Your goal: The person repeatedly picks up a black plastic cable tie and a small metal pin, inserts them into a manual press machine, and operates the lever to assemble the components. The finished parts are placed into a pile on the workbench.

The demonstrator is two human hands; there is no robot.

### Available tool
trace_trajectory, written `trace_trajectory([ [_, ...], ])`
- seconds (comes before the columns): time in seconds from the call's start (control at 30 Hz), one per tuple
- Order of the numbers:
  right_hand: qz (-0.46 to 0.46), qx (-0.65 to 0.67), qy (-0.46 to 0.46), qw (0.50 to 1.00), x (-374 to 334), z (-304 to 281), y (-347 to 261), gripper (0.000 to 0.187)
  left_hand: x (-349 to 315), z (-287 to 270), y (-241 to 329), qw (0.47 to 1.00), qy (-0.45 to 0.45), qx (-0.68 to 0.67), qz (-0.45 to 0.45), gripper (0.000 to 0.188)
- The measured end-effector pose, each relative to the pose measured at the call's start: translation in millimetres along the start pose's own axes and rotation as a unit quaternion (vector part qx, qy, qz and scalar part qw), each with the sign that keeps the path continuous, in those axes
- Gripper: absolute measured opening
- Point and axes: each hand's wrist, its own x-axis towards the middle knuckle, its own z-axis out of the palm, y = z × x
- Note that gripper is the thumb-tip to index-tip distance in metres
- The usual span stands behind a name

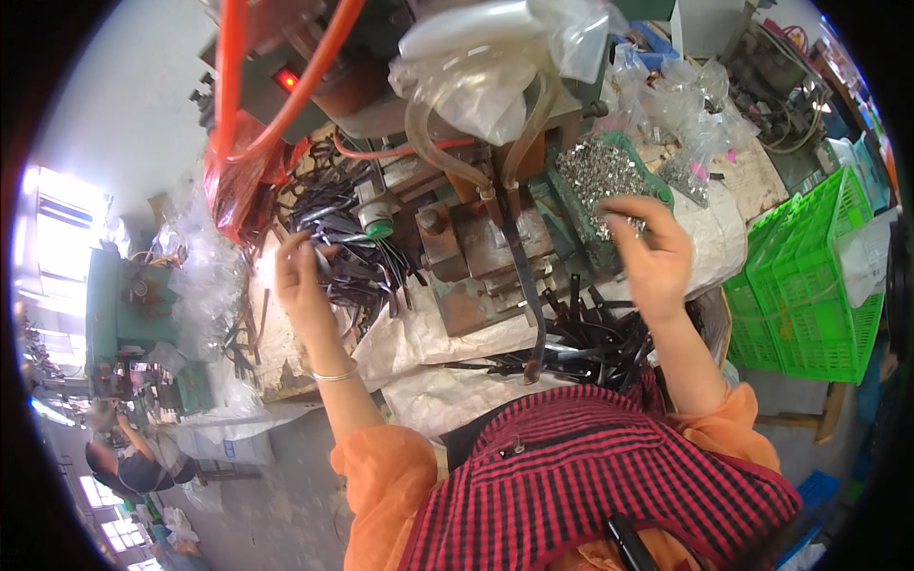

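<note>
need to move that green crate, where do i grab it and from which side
Take the green crate by its top rim, from above on the side toward the person. Its slatted walls are open lattice, the rim is bare and uppermost, and fingers can hook over it. The far side sits against clutter.

Both forearms come up from the lower edge, bare below pushed-up orange sleeves, and spread apart toward the upper left and upper right. The left hand [303,284] is raised with its back to the camera, fingers curled inward at the tips, a thin silver bangle [335,375] around the wrist. The right hand [655,249] reaches higher and further out, wrist bent, fingers bunched downward with thumb and fingertips drawn close together.
</note>
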Motion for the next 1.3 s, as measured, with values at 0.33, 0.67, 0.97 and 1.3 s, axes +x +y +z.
trace_trajectory([
  [0.33, 0.092, 0.21, -0.035, 0.973, 11.1, 70.5, -19.5, 0.033, -73.1, 41.9, -11.0, 0.971, 0.051, -0.142, -0.188, 0.024],
  [0.67, 0.172, 0.334, -0.034, 0.926, 13.5, 74.5, -54.9, 0.042, -76.5, 91.8, 104.3, 0.899, -0.056, 0.081, 0.427, 0.009],
  [0.97, -0.02, -0.402, -0.021, 0.915, 23.6, -2.7, 66.8, 0.028, -81.8, 135.4, 81.8, 0.806, -0.166, 0.162, 0.544, 0.026],
  [1.3, -0.118, -0.463, -0.039, 0.878, 27.8, 17.8, 76.5, 0.032, -92.4, 126.2, 94.0, 0.835, -0.188, 0.196, 0.478, 0.026],
])
